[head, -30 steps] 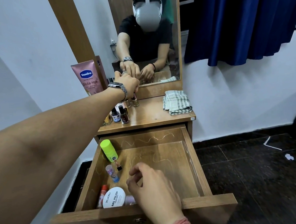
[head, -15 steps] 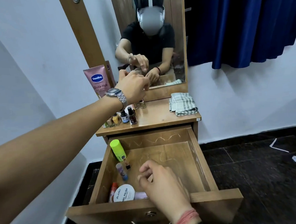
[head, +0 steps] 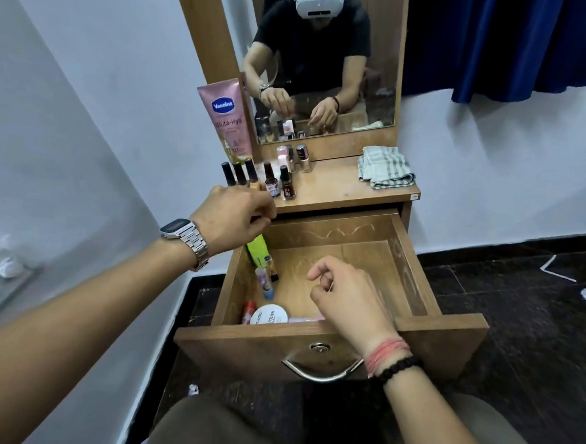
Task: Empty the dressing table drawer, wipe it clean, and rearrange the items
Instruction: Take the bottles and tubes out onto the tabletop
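The wooden drawer stands pulled out under the dressing table top. Along its left side lie a green tube, a small blue lip balm, a red tube, a white round nail polish tub and a pink item. My left hand, wearing a metal watch, hovers over the drawer's back left corner with loosely curled fingers and nothing visible in it. Above the middle of the drawer, my right hand hangs loosely curled and empty. Several nail polish bottles stand on the table top.
A pink Vaseline tube leans against the mirror frame at the back left. A folded checked cloth lies on the right of the table top. The mirror reflects me. A white wall is on the left, dark floor on the right, and my knees are below the drawer front.
My left hand has pulled back from the bottles near the mirror to the drawer's back left corner. My right hand has stayed over the drawer. The camera has tilted down.
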